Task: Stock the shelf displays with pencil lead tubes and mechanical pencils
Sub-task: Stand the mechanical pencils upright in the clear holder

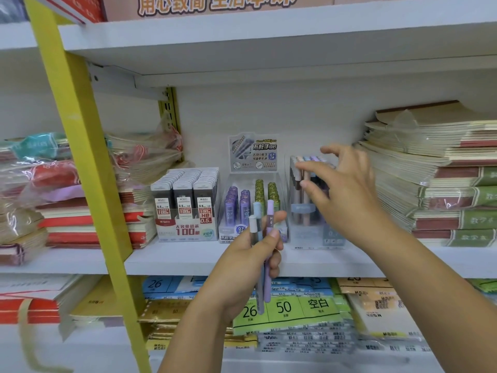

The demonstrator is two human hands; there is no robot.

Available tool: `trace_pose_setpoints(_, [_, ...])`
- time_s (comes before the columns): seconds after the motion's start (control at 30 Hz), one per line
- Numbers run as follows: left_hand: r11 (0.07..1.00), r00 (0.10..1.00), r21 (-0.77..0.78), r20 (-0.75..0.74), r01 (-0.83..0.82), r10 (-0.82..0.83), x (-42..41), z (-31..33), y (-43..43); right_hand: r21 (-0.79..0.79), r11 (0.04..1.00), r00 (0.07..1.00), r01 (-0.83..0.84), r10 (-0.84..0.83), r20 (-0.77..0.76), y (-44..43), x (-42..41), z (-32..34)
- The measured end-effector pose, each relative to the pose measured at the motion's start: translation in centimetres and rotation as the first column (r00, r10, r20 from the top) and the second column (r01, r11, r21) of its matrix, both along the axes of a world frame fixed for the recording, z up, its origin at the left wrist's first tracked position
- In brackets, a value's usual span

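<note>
Gripping three mechanical pencils point(269, 211), the left hand point(250, 265) curls round them. The right hand point(347, 189) — fingers point(312, 166) spread, empty — hovers before the display box point(306, 235).

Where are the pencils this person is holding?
In the head view, near the centre: the left hand grips the pencils upright, in front of the clear lead tube display.

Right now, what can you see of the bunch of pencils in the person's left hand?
The mechanical pencils are at least three slim pastel sticks, plastic by the look: one whitish-grey, one pale blue, one lilac with dark lettering near its top. They stand nearly upright, bunched side by side. The left hand holds them round the middle, tops above the grip and lower ends poking out below it, in front of the shelf edge. Nothing else touches them.
</note>
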State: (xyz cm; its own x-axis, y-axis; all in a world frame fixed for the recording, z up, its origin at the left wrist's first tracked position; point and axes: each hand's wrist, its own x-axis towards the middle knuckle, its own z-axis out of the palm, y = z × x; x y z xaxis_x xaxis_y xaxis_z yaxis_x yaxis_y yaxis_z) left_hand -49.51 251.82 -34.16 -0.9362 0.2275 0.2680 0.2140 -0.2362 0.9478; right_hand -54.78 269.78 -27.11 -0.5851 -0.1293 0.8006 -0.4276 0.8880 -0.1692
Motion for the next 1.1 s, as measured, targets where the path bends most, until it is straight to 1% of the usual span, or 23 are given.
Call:
trace_pose_setpoints(0.07, [1.0,1.0,-0.021,-0.018,0.0,0.0,0.2,0.1,0.1,-0.032,0.998,0.997,-0.056,0.055,-0.048,0.0,0.7,0.1])
trace_pose_setpoints(0.1, [0.999,1.0,-0.039,-0.028,-0.004,0.002,0.2,0.2,0.1,-0.051,0.992,0.991,-0.117,0.113,-0.07,-0.1,1.3,0.3])
trace_pose_setpoints(0.13, [0.998,0.999,-0.057,-0.038,-0.008,0.005,0.3,0.4,0.2,-0.072,0.977,0.978,-0.203,0.199,-0.054,-0.3,1.9,0.5])
trace_pose_setpoints(0.17, [0.997,0.999,-0.074,-0.045,-0.012,0.009,0.3,0.5,0.3,-0.098,0.947,0.951,-0.306,0.308,0.007,-0.4,2.6,0.7])
trace_pose_setpoints(0.2, [0.995,0.999,-0.095,-0.048,-0.017,0.012,0.4,0.6,0.3,-0.136,0.903,0.902,-0.407,0.421,0.098,-0.6,3.3,0.8])
trace_pose_setpoints(0.23, [0.993,0.999,-0.118,-0.048,-0.018,0.013,0.4,0.7,0.4,-0.17,0.865,0.844,-0.472,0.499,0.194,-0.8,3.8,0.8])
trace_pose_setpoints(0.27, [0.99,0.999,-0.141,-0.048,-0.015,0.009,0.5,0.8,0.4,-0.194,0.843,0.799,-0.502,0.538,0.268,-1.0,4.2,0.6])
trace_pose_setpoints(0.3, [0.987,0.999,-0.158,-0.047,-0.006,-0.002,0.6,0.9,0.6,-0.228,0.825,0.764,-0.518,0.565,0.311,-1.0,4.5,0.5])
trace_pose_setpoints(0.33, [0.985,0.999,-0.172,-0.047,0.004,-0.012,0.7,1.1,0.8,-0.292,0.798,0.732,-0.528,0.601,0.32,-1.0,4.6,0.3])
trace_pose_setpoints(0.4, [0.987,0.998,-0.162,-0.051,0.02,-0.029,0.8,1.2,1.1,-0.471,0.694,0.665,-0.544,0.699,0.263,-0.8,4.8,0.6])
trace_pose_setpoints(0.43, [0.991,0.998,-0.13,-0.048,0.031,-0.037,0.9,1.2,1.3,-0.543,0.639,0.651,-0.546,0.731,0.206,-0.5,4.8,1.0])
trace_pose_setpoints(0.5, [0.997,0.998,-0.063,-0.022,0.052,-0.054,0.7,1.0,1.3,-0.62,0.564,0.683,-0.545,0.728,0.062,0.3,4.8,2.0])
trace_pose_setpoints(0.53, [0.997,0.999,-0.055,-0.01,0.052,-0.052,0.7,0.9,1.2,-0.639,0.531,0.707,-0.556,0.706,-0.029,0.9,4.7,2.5])
trace_pose_setpoints(0.57, [0.997,0.999,-0.065,-0.005,0.041,-0.041,0.7,0.8,1.1,-0.646,0.504,0.73,-0.574,0.672,-0.125,1.5,4.7,3.0])
trace_pose_setpoints(0.6, [0.996,1.0,-0.09,-0.008,0.023,-0.024,0.7,0.7,1.1,-0.633,0.497,0.75,-0.594,0.627,-0.211,2.1,4.8,3.5])
trace_pose_setpoints(0.67, [0.989,1.0,-0.147,-0.023,-0.02,0.016,0.6,0.6,1.1,-0.568,0.549,0.779,-0.614,0.536,-0.325,2.9,4.9,4.0])
trace_pose_setpoints(0.7, [0.985,0.999,-0.169,-0.032,-0.039,0.034,0.5,0.6,1.1,-0.533,0.588,0.792,-0.608,0.499,-0.353,3.2,4.8,4.1])
trace_pose_setpoints(0.77, [0.981,0.998,-0.184,-0.02,-0.055,0.052,0.4,0.4,1.1,-0.468,0.679,0.824,-0.565,0.442,-0.354,3.3,4.4,3.9])
trace_pose_setpoints(0.87, [0.982,0.998,-0.18,-0.005,-0.06,0.06,0.2,0.3,1.1,-0.362,0.809,0.883,-0.463,0.386,-0.268,3.1,3.7,3.0])
trace_pose_setpoints(0.93, [0.983,0.998,-0.177,-0.005,-0.057,0.058,0.1,0.3,1.2,-0.285,0.872,0.914,-0.399,0.354,-0.196,2.9,3.2,2.4])
trace_pose_setpoints(1.0, [0.981,0.998,-0.183,-0.005,-0.059,0.059,0.0,0.2,1.3,-0.251,0.899,0.933,-0.358,0.332,-0.14,2.9,2.8,2.0])
trace_pose_setpoints(1.1, [0.978,0.997,-0.197,-0.009,-0.071,0.07,-0.1,0.1,1.1,-0.28,0.894,0.936,-0.351,0.341,-0.085,3.2,2.3,1.9])
